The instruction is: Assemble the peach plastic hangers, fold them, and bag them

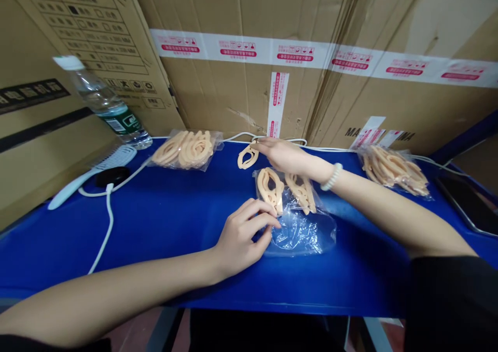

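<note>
A loose beige folding hanger (241,160), folded into an oval, lies toward the back of the blue table. My right hand (286,157) reaches over from the right, and its fingertips grip the upper edge of this hanger; the thumb is hidden. In front lies a clear plastic bag (301,235) with two folded beige hangers (271,186) inside, side by side. My left hand (247,232) holds the bag's left side with curved fingers, near the lower end of the left hanger.
Filled bags of hangers lie at the back left (187,149) and right (395,170). A water bottle (112,108), a hairbrush (93,173) and a black disc with a white cable (112,176) are left. A phone (469,204) is right. Cardboard boxes (233,97) line the back.
</note>
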Demonstrator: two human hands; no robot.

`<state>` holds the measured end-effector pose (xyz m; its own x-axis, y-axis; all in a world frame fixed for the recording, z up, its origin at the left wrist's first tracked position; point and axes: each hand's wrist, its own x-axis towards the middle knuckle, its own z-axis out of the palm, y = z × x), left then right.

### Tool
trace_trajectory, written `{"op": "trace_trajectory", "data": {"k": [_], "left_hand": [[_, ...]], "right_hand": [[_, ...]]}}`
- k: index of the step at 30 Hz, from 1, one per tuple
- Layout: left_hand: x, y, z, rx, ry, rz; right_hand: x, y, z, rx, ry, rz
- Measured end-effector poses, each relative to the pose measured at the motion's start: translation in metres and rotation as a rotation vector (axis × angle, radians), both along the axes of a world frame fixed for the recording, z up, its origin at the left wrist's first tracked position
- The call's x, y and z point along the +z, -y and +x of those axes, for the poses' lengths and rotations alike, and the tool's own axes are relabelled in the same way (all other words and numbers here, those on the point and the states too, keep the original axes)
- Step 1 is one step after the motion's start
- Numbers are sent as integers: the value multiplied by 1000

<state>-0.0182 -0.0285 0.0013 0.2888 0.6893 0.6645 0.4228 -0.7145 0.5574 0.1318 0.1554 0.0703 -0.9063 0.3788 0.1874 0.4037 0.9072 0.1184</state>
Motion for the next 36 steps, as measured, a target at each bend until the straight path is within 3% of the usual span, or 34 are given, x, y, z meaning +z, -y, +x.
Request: {"op": "trace_trajectory", "data": {"k": [2, 5, 8, 11, 15, 20, 23, 26, 30, 33, 36], "left_hand": [[-1, 0, 0, 11, 0, 0], [-2, -1, 0, 14, 8, -22], [-3, -1, 0, 11, 9, -55], [-4, -2, -1, 1, -8, -73], [-6, -2, -2, -31, -30, -80], [-8, -3, -2, -55, -12, -74], [-8, -3, -2, -51, 11, -69], [-7, -2, -1, -45, 25, -56], [-5, 0, -1, -19, 24, -33], [-5, 1, -1, -3, 14, -20], [-5, 1, 1, -12, 1, -12]], "right_hand": [[-15, -30, -19, 18, 102, -8], [-28, -53, -35, 15, 131, 1], [-26, -53, -31, 4, 135, 15], [-12, -36, -5, -24, 115, 25], [15, 15, 52, -54, -111, 67], [38, 122, 117, -80, -422, 123], [44, 184, 135, -86, -408, 69], [44, 220, 130, 69, -346, 33], [27, 217, 102, 145, -161, 49], [0, 191, 80, 120, -81, 294], [-22, 171, 70, -54, -48, 497]]}}
